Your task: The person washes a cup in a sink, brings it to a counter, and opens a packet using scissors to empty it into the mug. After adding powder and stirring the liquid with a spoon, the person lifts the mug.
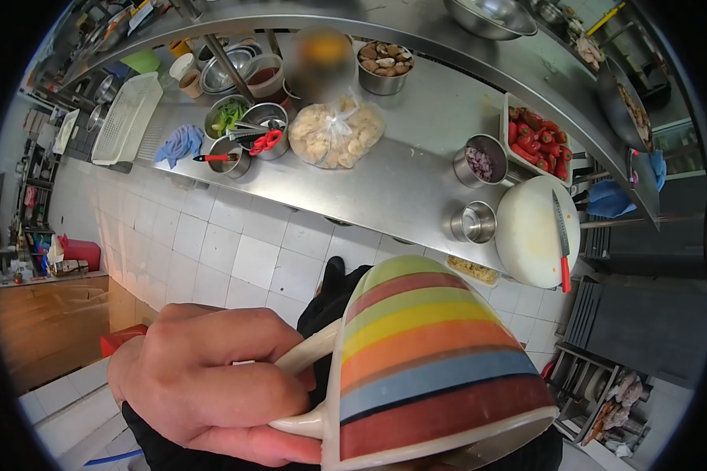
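Note:
Close in front of me, my left hand (212, 377) is closed around the handle (310, 353) of a striped mug (436, 353). Bands of red, blue, orange, yellow and green circle the mug. It is tipped steeply, with its base pointing away and its rim low and near the camera. What is inside the mug is hidden. My right hand does not show.
Beyond the mug runs a steel counter (385, 188). On it are a tied bag of pale food (338, 133), a pot of mushrooms (385, 67), red peppers (538, 141), chopped red onion (479, 161), and a round white cutting board (526, 228) bearing a red-handled knife (562, 235).

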### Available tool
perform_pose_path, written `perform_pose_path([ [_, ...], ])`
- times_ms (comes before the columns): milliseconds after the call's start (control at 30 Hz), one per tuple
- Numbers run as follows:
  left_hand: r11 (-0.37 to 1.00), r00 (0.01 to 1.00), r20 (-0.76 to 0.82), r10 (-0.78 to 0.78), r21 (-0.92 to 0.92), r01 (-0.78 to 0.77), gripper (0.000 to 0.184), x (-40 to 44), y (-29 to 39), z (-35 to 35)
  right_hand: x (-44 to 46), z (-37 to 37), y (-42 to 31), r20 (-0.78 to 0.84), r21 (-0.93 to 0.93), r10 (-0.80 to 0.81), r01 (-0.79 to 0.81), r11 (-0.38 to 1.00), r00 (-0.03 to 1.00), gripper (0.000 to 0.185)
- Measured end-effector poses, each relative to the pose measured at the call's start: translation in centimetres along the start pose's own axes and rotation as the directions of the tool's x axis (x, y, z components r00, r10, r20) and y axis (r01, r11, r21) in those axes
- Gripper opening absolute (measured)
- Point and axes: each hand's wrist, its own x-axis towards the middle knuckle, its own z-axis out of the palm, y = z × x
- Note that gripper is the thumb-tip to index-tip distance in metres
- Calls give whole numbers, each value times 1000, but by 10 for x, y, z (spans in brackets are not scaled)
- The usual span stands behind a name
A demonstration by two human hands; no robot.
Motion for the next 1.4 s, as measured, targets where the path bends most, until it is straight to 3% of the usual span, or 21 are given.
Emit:
perform_pose_path([
  [367, 1000, 1000, -29, 13, -10, -13, 38, -1, 0, 1, -2, 0, -3, 4, -12, 4, -4, 1000, 1000, 31],
  [467, 997, 998, 22, -57, -54, 58, 36, -1, 0, 0, -3, 1, -2, -7, -2, 13, -13, 1000, 1000, 30],
  [700, 972, 991, -29, -133, -200, 125, 26, -1, -20, 7, -3, 1, 5, 10, -29, 58, -57, 998, 998, 26],
  [900, 965, 980, -65, -188, -197, 172, 21, 1, -24, 9, -11, 2, -13, 24, -80, 93, -91, 993, 995, 22],
  [1033, 957, 979, -66, -195, -230, 175, 21, 0, -24, 9, -8, 1, -5, -6, 14, 86, -86, 996, 996, 20],
  [1100, 957, 979, -66, -190, -234, 170, 21, -1, -25, 10, 45, -7, 42, 124, 49, 148, -156, 987, 981, 20],
  [1200, 958, 981, -56, -186, -233, 169, 21, 0, -27, 8, 40, 1, 40, 54, -12, 234, -233, 972, 971, 24],
  [1400, 967, 986, -56, -157, -209, 142, 23, -3, -30, 3, -6, 7, 11, -25, -63, 94, -95, 993, 995, 29],
])
